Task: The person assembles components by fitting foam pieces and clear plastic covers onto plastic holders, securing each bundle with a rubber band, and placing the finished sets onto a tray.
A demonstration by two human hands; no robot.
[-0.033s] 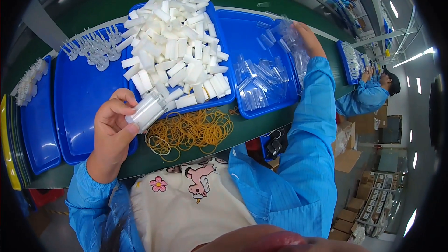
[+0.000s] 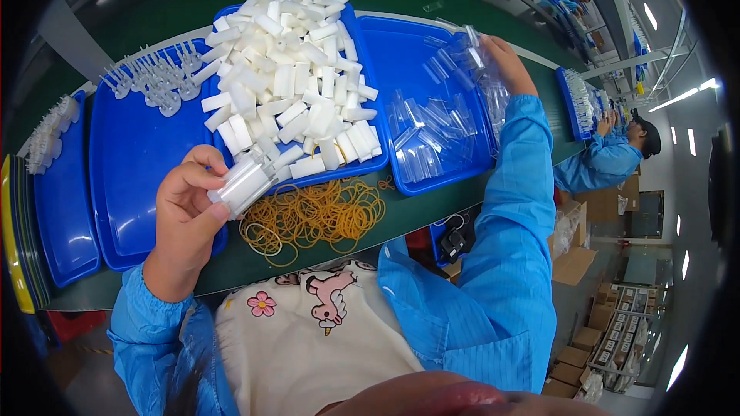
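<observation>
In my left hand [image 2: 189, 212], a white block with clear plastic pieces [image 2: 245, 182] against its sides is pinched between thumb and fingers. It is held above the front left corner of the tray of white blocks [image 2: 285, 81]. My right hand [image 2: 505, 62] reaches to the far right corner of the blue tray [image 2: 416, 35] of clear plastic pieces [image 2: 428, 127]. Its fingers are bent around a crumpled clear plastic bag [image 2: 493, 100] with clear pieces at its mouth; the fingertips are partly hidden.
A heap of tan rubber bands [image 2: 324, 216] lies in front of the white blocks. To the left, a blue tray [image 2: 127, 177] holds translucent stemmed parts [image 2: 158, 77], beside a narrower blue tray [image 2: 65, 208]. A person in blue [image 2: 605, 158] works farther along the bench at right.
My right hand has shifted slightly, and the bag and clear pieces beside its fingers have moved. My left hand keeps its hold and place.
</observation>
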